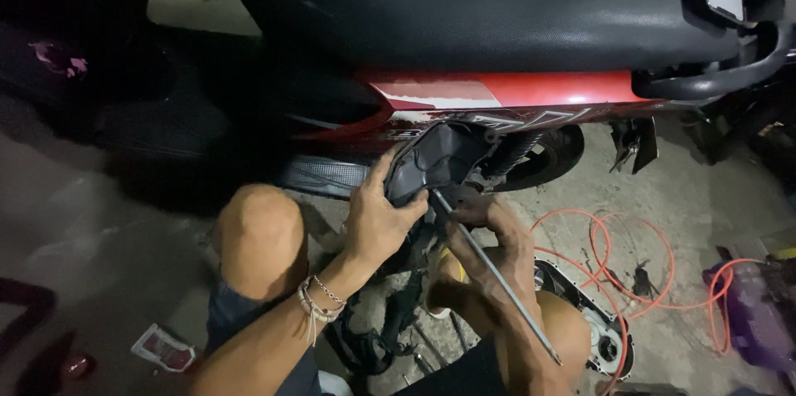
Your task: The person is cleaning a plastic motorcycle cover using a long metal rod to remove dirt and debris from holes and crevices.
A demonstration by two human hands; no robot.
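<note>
Under the red scooter body [531, 89], left hand [377, 218] clenched on black plastic cover [431, 160], right hand [489, 234] just beside it grasping long metal rod [497, 280], rod tip at cover's lower edge, orange hose [630, 263] coiled on floor beyond right hand, black seat [497, 6] above.

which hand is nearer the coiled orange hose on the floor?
Right. The right hand, holding a long metal rod, sits just left of the orange hose. The left hand grips the black plastic cover, farther left.
</note>
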